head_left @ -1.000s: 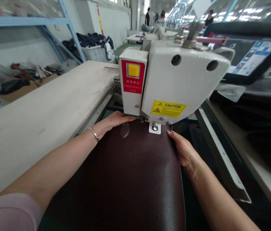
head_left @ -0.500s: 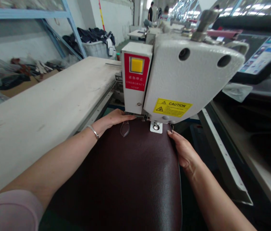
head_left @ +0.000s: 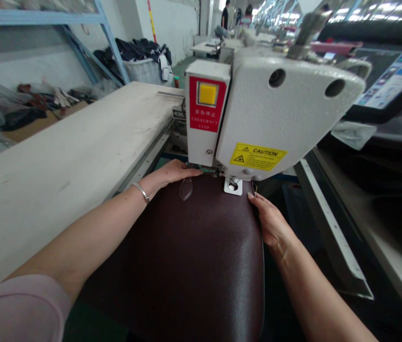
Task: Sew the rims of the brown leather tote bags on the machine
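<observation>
A dark brown leather piece (head_left: 201,247) with a smooth, shiny face hangs toward me from under the white sewing machine head (head_left: 282,109). My left hand (head_left: 174,172) grips its top edge at the left, thumb pointing right along the edge below the machine's box. At the right edge, my right hand (head_left: 267,213) holds the leather between thumb and fingers, with most fingers hidden behind it. Between the hands, a white square plate (head_left: 233,186) with a round hole lies against the leather under the needle area. A clear leaf-shaped tag (head_left: 186,188) hangs beside my left thumb.
A yellow emergency stop button (head_left: 207,94) is on the machine's front box. A pale tabletop (head_left: 65,142) extends left, and a metal rail (head_left: 332,228) runs along the right. Behind are a screen (head_left: 393,78), a bin of dark cloth (head_left: 144,71) and people far off.
The lower part of the leather has swung slightly left. The machine appears a little farther right in view. Both hands keep their hold at nearly the same spots.
</observation>
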Demonstrator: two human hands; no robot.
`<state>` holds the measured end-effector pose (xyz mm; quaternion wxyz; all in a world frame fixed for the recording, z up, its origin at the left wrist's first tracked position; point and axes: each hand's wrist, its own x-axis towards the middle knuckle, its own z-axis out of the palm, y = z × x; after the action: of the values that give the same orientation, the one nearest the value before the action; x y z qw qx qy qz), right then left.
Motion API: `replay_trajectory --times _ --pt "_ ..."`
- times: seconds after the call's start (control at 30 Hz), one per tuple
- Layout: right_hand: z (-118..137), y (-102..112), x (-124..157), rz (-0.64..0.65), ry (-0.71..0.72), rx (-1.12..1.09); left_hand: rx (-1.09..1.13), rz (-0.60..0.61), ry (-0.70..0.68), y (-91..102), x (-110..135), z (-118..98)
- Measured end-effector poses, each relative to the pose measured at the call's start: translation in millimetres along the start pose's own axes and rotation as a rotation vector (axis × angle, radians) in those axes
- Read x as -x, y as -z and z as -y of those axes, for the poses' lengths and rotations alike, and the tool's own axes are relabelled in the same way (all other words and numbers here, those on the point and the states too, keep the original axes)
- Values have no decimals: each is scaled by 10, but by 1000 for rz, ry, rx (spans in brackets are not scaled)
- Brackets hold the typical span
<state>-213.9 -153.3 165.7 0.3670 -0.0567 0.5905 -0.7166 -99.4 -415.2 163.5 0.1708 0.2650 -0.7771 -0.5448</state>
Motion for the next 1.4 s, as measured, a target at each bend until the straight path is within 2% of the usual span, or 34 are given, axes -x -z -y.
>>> replay_trajectory --times 0.17,0.37,0.63,0.97,1.2,1.4 --pt "69 -15 15 -7 -3 -5 -17 18 -60 23 11 -36" --pt "91 -21 27 5 -18 -8 -19 22 -57 29 16 -55" --pt "107 -25 9 -45 -46 -13 -30 40 -85 22 1 -21" --pt "87 7 -40 20 -63 -16 -72 -2 -71 -6 54 -29" --pt "70 40 -63 10 -31 40 -85 31 -87 3 32 19" --pt "30 84 -70 145 -46 72 -111 41 -52 2 25 18"
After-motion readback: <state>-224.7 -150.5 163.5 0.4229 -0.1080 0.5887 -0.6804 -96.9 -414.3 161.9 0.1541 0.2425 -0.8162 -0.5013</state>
